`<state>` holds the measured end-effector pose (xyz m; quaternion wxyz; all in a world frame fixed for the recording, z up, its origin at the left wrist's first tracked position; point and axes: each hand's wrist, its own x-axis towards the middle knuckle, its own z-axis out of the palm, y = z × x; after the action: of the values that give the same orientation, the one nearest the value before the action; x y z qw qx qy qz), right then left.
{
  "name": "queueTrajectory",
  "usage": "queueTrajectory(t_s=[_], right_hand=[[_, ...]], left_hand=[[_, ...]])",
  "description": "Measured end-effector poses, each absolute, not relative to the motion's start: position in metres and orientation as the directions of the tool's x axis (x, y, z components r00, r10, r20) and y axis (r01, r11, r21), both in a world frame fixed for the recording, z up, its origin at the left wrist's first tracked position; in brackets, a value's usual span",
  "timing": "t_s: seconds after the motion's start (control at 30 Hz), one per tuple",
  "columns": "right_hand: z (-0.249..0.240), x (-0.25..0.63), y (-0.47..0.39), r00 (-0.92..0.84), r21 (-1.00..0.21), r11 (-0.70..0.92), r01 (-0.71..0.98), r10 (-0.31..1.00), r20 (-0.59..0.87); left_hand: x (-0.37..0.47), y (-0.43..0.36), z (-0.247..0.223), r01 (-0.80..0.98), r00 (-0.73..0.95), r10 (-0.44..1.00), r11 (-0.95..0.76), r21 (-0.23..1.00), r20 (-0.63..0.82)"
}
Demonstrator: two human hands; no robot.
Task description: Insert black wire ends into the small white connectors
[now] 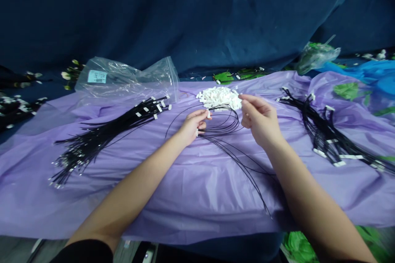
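My left hand (194, 126) is closed on a bundle of thin black wires (230, 127) with small white connectors, near the middle of the purple cloth. The wires loop to the right, and loose ends trail toward the front right. Just right of the white pile, my right hand (259, 117) is closed in a pinch, its thumb and forefinger together; anything between them is too small to make out. A heap of small white pieces (217, 98) lies behind the hands.
Black wires with white ends (101, 135) lie at the left, and another such bundle (327, 131) at the right. A clear plastic bag (126, 78) rests behind the left bundle. Green leaves (224, 77) and blue plastic (364, 72) are at the back.
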<state>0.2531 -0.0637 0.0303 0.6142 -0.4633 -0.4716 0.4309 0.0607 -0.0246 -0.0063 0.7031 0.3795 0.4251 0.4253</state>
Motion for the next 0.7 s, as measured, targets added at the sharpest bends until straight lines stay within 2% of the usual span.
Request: queueTrajectory(t_s=[0.07,0.13,0.23,0.43,0.7], right_hand=[[0.025,0.251,-0.066,0.172,-0.963,0.236,0.130,0.951,0.256],[0.021,0.249,-0.069,0.119,-0.902,0.276,0.332,0.936,0.331],[0.018,0.248,-0.071,0.034,-0.814,0.299,0.498,0.931,0.362],[0.016,0.245,-0.070,-0.040,-0.720,0.316,0.618,0.927,0.372],[0.013,0.244,-0.070,-0.058,-0.708,0.329,0.625,0.924,0.378]], left_hand=[[0.061,-0.025,-0.006,-0.281,0.283,0.922,0.342,0.897,-0.263],[0.061,-0.025,-0.007,-0.283,0.290,0.924,0.330,0.901,-0.248],[0.062,-0.026,-0.008,-0.277,0.312,0.924,0.313,0.908,-0.223],[0.062,-0.027,-0.010,-0.249,0.352,0.920,0.272,0.929,-0.175],[0.062,-0.028,-0.009,-0.247,0.379,0.911,0.272,0.930,-0.165]])
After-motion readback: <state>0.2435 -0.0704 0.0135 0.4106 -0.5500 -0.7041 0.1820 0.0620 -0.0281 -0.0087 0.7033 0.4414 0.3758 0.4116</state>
